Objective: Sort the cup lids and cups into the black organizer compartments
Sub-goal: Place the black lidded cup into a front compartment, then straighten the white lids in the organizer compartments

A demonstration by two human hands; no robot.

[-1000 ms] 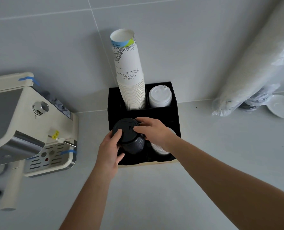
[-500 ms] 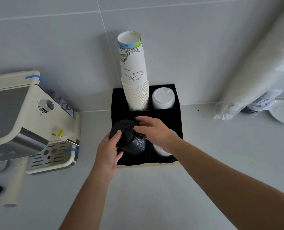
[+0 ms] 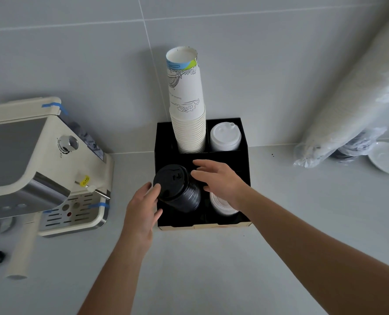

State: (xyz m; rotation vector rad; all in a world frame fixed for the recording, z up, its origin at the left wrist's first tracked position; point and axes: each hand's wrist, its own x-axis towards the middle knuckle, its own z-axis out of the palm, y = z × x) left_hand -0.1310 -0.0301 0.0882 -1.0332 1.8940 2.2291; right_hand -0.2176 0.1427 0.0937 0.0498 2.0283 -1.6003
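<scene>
The black organizer (image 3: 245, 155) stands against the wall. Its back left compartment holds a tall stack of printed paper cups (image 3: 186, 105), and its back right one a stack of white lids (image 3: 225, 138). A stack of black lids (image 3: 175, 189) sits in the front left compartment, leaning left. My left hand (image 3: 143, 210) cups its left side, thumb on the top lid's rim. My right hand (image 3: 221, 180) hovers just right of the stack with fingers spread, holding nothing. It partly covers clear lids (image 3: 222, 209) in the front right compartment.
A cream espresso machine (image 3: 41, 167) stands left of the organizer, with a cream handle (image 3: 20, 253) in front of it. At the right, a plastic-wrapped sleeve of cups (image 3: 348, 105) leans on the wall beside a white saucer (image 3: 387, 158).
My right hand has come off the top of the black lid stack and opened. The stack now leans further left against my left hand.
</scene>
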